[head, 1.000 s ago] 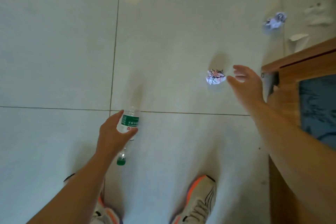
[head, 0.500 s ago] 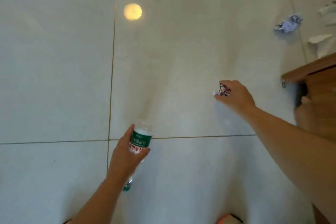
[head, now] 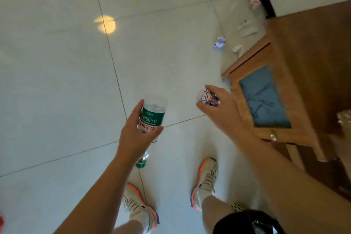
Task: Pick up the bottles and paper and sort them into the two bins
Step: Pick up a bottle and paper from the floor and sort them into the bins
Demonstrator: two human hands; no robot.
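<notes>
The right hand [head: 218, 108], which was closing on the paper ball [head: 207, 98] on the floor [head: 57, 81] half a second ago, now holds it lifted, grip pinching it. The left hand [head: 136, 135] still clasps the one bottle [head: 152, 118], cap down. Two paper balls are in view: the held one and another [head: 220, 42] on the floor beside the wooden cabinet [head: 303, 53]. Both shoes [head: 206, 180] now show.

bottle [head: 153, 115]: clear plastic, green-and-red label, green cap pointed down, base tilted up, held off the floor.
held paper [head: 207, 98]: crumpled, printed ball.
floor paper [head: 220, 42]: crumpled, left lying on tiles.
</notes>
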